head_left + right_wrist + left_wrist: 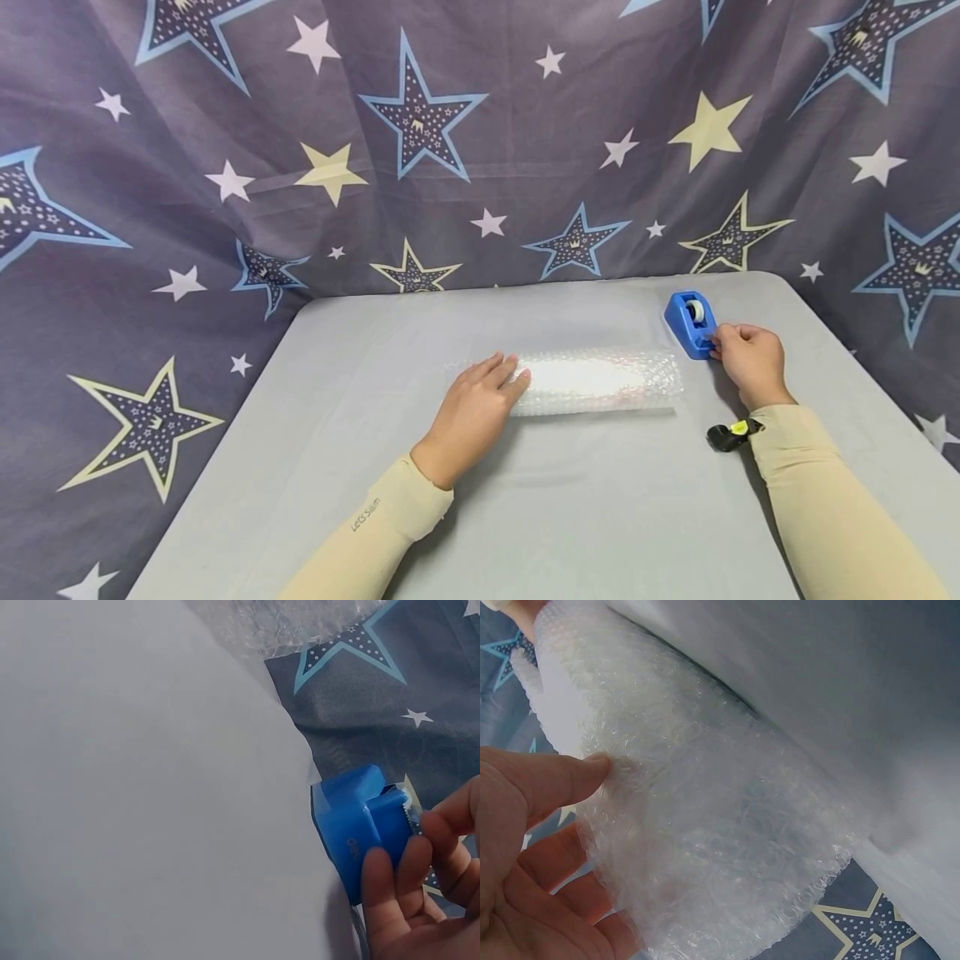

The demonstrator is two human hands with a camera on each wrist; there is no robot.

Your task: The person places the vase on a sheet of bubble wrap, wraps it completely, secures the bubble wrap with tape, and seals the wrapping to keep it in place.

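Note:
A long bundle of clear bubble wrap (600, 382) lies across the table, with a pale, shiny surface showing through it. My left hand (468, 412) rests on its left part, fingers fairly straight. In the left wrist view the thumb (566, 780) touches the wrap and the other fingers lie along its edge. To the right of the bundle stands a blue tape dispenser (678, 321) holding a small tape roll (696, 312). At its serrated cutter my right hand (752, 367) pinches the clear tape's end between thumb and forefinger. Other fingers touch the dispenser's front in the right wrist view.
A light grey cloth covers the table (600, 517). Behind and beside it hangs a dark curtain (510, 167) printed with stars. A black device with a yellow label (729, 436) sits at the right wrist.

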